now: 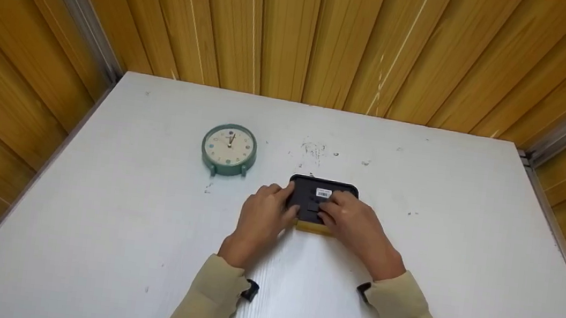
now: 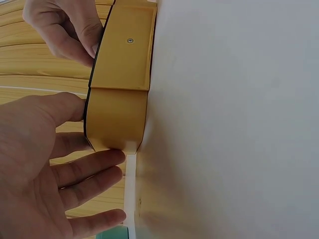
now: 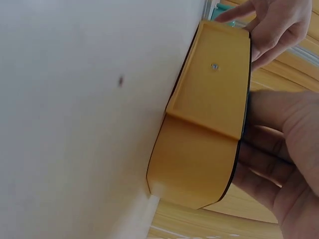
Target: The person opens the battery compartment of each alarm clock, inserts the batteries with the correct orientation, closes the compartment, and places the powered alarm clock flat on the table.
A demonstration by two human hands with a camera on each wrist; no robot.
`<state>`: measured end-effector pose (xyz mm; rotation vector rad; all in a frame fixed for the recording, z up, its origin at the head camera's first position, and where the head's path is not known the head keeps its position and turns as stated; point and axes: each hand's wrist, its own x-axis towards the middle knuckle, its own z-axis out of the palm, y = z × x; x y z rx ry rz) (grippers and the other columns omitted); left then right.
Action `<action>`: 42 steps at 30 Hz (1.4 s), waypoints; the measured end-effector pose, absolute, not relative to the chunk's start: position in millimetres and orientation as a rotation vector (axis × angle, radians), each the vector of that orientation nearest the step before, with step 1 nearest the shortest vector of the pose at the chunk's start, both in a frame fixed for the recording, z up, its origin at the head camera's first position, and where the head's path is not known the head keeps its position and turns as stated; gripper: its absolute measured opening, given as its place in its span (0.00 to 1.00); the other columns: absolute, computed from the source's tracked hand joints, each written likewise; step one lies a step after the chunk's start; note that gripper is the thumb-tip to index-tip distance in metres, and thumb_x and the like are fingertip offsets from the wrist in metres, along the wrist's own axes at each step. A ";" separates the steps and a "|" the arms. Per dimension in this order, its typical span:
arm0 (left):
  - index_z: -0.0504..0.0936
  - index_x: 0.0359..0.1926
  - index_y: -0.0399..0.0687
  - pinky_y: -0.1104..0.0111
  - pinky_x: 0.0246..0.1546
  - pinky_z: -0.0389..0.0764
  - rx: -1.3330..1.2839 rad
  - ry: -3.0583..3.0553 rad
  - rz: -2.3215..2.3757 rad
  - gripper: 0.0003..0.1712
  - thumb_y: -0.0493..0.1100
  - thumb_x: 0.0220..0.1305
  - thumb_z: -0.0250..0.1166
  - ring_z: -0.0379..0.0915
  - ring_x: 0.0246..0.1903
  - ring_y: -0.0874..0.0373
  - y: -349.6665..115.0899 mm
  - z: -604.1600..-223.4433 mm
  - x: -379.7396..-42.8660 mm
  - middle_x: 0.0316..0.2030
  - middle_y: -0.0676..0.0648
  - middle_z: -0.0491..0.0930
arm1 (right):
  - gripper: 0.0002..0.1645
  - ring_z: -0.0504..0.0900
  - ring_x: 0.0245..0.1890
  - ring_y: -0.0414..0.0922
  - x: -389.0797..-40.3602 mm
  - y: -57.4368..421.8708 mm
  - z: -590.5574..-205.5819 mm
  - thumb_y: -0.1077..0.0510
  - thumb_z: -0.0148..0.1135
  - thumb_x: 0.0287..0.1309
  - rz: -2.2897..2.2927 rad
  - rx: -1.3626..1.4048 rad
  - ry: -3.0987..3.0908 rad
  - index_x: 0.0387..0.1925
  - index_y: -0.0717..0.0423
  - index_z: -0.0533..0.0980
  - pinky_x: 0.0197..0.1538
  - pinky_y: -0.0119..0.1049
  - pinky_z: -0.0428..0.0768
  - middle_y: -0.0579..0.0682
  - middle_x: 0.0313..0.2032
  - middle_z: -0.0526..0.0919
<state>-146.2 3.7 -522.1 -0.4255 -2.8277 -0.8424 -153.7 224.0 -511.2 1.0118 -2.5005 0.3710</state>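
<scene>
A yellow case (image 1: 313, 228) with a rounded rectangular outline lies on the table, its dark back panel (image 1: 303, 191) facing up. On the panel are a white barcode label (image 1: 323, 192) and small round knobs. My left hand (image 1: 263, 213) holds the case by its left end, thumb over the panel and other fingers spread along the side in the left wrist view. With curled fingers, my right hand (image 1: 360, 230) pinches at a small dark square cover (image 1: 313, 206) mid-panel; its fingertips partly hide the contact. A screw (image 3: 214, 66) shows on the case's near side.
A round green clock (image 1: 229, 147) with a cream dial and two short feet stands to the left, beyond my left hand. The white table (image 1: 145, 228) has scattered dark marks. Wood-patterned walls (image 1: 288, 30) rise behind and beside it.
</scene>
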 end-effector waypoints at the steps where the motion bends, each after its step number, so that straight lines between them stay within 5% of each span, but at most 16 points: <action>1: 0.79 0.71 0.42 0.52 0.50 0.82 -0.432 -2.822 -0.831 0.29 0.51 0.76 0.68 0.81 0.51 0.45 3.9 -522.3 -146.1 0.53 0.41 0.85 | 0.08 0.81 0.34 0.49 -155.0 225.4 -511.4 0.64 0.81 0.55 0.380 1.028 -2.488 0.36 0.61 0.89 0.38 0.42 0.86 0.51 0.33 0.80; 26: 0.80 0.70 0.42 0.52 0.49 0.82 -0.450 -2.808 -0.808 0.29 0.51 0.75 0.68 0.81 0.48 0.45 2.3 -523.3 -148.1 0.51 0.41 0.85 | 0.09 0.84 0.37 0.48 -162.0 231.7 -512.9 0.71 0.78 0.52 0.461 1.183 -2.405 0.37 0.63 0.90 0.40 0.41 0.87 0.53 0.35 0.82; 42: 0.78 0.72 0.43 0.52 0.52 0.81 -0.445 -2.846 -0.829 0.30 0.52 0.77 0.67 0.81 0.53 0.46 2.7 -520.8 -146.3 0.55 0.41 0.84 | 0.05 0.83 0.44 0.50 -153.9 226.6 -502.1 0.62 0.79 0.59 0.560 0.916 -2.679 0.37 0.57 0.89 0.48 0.48 0.86 0.50 0.39 0.83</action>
